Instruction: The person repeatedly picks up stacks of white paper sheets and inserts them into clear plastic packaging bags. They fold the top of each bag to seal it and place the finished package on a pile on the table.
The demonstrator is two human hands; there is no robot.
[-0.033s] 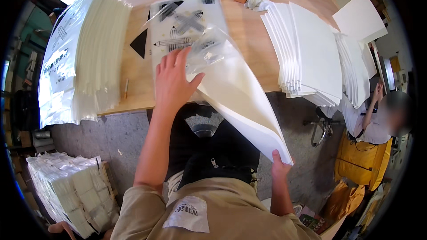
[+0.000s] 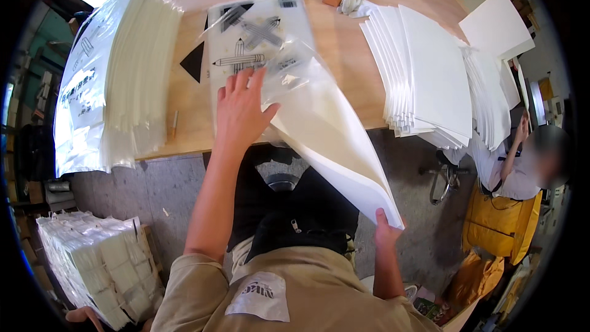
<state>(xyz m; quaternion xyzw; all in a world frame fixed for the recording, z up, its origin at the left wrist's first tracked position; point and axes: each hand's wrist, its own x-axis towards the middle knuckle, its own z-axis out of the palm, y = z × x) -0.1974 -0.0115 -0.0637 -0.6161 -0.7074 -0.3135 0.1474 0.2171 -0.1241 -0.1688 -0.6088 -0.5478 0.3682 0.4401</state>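
Two hands work at a broad, pale wooden tabletop [image 2: 344, 55] that fills the upper part of the view. On its left side lies a tall stack of white sheets wrapped in printed clear plastic [image 2: 104, 92]; on its right, fanned stacks of plain white boards [image 2: 430, 74] overlap one another toward the edge. Between them, a clear plastic bag printed with black pencil and cross pictures [image 2: 258, 37] holds a large white sheet [image 2: 332, 147], whose lower end hangs off the table edge and slants down toward the person's lap. The left hand [image 2: 239, 114] lies flat on the bag, fingers spread — pressing it to the wood. The right hand [image 2: 386, 227] pinches the sheet's lower corner, thumb on top — well apart from the left.
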